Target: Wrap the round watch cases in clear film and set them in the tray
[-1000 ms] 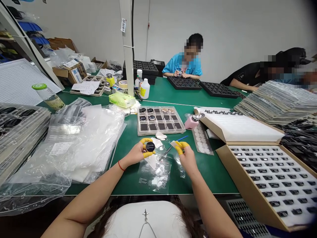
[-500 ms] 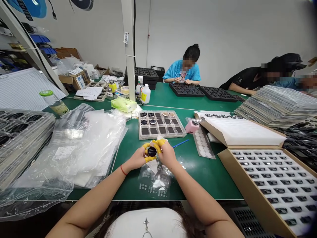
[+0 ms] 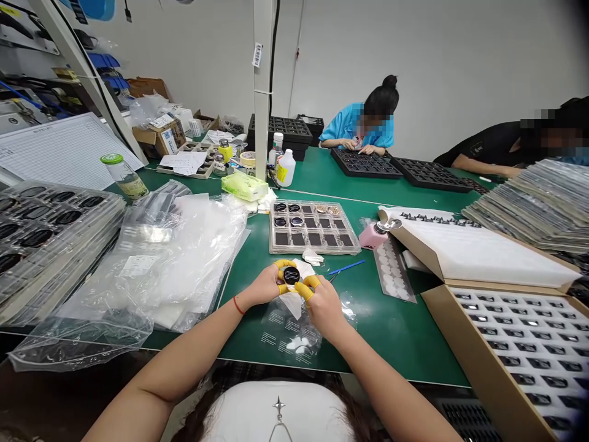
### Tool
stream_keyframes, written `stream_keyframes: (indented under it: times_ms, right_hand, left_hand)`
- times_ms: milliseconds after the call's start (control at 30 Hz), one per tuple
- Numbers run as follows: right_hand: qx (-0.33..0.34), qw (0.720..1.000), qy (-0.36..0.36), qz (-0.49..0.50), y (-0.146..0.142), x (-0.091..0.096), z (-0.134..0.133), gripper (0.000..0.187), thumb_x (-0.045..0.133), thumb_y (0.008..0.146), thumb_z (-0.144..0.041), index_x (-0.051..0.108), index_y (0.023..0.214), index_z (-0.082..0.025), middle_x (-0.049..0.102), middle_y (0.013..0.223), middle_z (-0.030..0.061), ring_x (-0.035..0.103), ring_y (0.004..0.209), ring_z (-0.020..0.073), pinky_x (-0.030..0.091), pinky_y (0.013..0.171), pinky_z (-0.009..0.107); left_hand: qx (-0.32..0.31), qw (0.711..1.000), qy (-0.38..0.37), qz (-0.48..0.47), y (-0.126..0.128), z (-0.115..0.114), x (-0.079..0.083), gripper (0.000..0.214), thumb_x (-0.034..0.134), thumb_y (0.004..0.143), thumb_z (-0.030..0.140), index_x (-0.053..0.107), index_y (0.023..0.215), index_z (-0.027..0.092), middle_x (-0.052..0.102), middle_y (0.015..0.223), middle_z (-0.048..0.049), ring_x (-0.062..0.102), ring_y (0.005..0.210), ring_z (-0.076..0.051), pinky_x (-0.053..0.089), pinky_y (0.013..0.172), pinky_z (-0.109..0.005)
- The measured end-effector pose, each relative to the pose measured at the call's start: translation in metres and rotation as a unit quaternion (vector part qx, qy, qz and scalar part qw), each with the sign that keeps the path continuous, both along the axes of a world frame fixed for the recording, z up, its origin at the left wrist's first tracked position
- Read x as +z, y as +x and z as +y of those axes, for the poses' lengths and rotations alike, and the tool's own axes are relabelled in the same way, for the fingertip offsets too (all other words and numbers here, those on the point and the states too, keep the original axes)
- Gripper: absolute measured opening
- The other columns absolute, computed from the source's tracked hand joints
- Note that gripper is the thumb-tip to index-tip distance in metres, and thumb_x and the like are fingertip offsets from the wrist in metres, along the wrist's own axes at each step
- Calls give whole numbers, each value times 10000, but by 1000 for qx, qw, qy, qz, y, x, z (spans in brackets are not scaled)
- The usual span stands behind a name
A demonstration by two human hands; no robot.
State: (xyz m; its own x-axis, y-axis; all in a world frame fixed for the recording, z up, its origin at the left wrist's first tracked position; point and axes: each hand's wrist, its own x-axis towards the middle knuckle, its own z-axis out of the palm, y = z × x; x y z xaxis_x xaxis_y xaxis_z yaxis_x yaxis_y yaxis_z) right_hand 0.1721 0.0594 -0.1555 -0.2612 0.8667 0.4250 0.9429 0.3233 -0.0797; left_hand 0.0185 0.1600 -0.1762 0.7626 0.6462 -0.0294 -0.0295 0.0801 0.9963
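My left hand and my right hand meet over the green bench mat, their fingertips in yellow finger cots. Between them sits a round black disc with a pale rim, pinched by my left fingers and touched at its lower edge by my right. A white wipe hangs below it, partly hidden by my hands. Under my wrists lies a clear printed plastic sleeve. Just beyond my hands is a tray of black foam squares, with several round discs in its top rows.
A blue-handled tool and a pink pump bottle lie to the right. Plastic bags and stacked trays fill the left. An open carton of small black parts stands right. A co-worker sits at the far side.
My right hand has come in from the right and now presses against the disc's lower edge. The whole view has shifted, with the bench lying further right and higher in the picture.
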Motion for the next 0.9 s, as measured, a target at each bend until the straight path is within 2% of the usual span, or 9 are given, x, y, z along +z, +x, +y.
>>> stream_keyframes:
  times_ms: [100,267,333,500,667,800,900]
  right_hand:
    - [-4,999,-4,39,1,0,-4,288,440,806,-41,655,926,-191,579,864,91,429,790,226,364,663,333]
    - [-15,983,27,182,15,4,-3,248,427,893,-133,600,1059,-196,574,917,78,457,825,208,404,701,323]
    - [-24,986,35,160,16,6,0,250,432,884,-121,607,1049,-190,573,916,82,453,828,214,399,710,334]
    - [-12,999,31,30,5,6,6,327,450,766,13,653,913,-196,578,867,76,432,829,222,362,726,342]
    - [-19,998,53,-28,1,5,1,291,498,748,-1,659,871,-211,569,849,69,418,856,226,345,805,362]
    - [-7,998,53,-25,-2,1,-3,248,508,772,-45,661,890,-202,586,862,72,425,866,233,352,835,384]
    - [-6,998,42,40,-1,-3,-4,253,473,820,-77,648,954,-201,606,893,72,456,882,230,375,831,382]
  left_hand:
    - [-5,1000,11,4,-1,1,1,535,743,681,276,469,1129,174,594,846,-9,561,673,-109,428,619,-227]
    - [-1,1000,18,26,-2,-1,8,548,739,690,306,464,1149,189,583,781,8,562,680,-121,448,637,-246]
    - [-8,999,14,31,-2,-1,9,553,744,685,303,469,1150,186,576,745,17,561,679,-123,455,655,-257]
    - [1,1000,-2,17,-1,-2,6,555,765,656,302,490,1122,180,563,764,20,551,676,-113,456,666,-257]
    - [0,1000,-6,12,-1,0,2,542,753,661,284,484,1118,171,594,821,-8,578,711,-128,460,670,-259]
    - [5,1000,22,16,0,1,2,511,729,677,236,486,1120,161,608,862,-26,583,709,-127,459,655,-250]
    - [1,999,27,17,0,0,5,519,726,684,237,478,1134,164,607,855,-23,582,699,-124,459,642,-244]
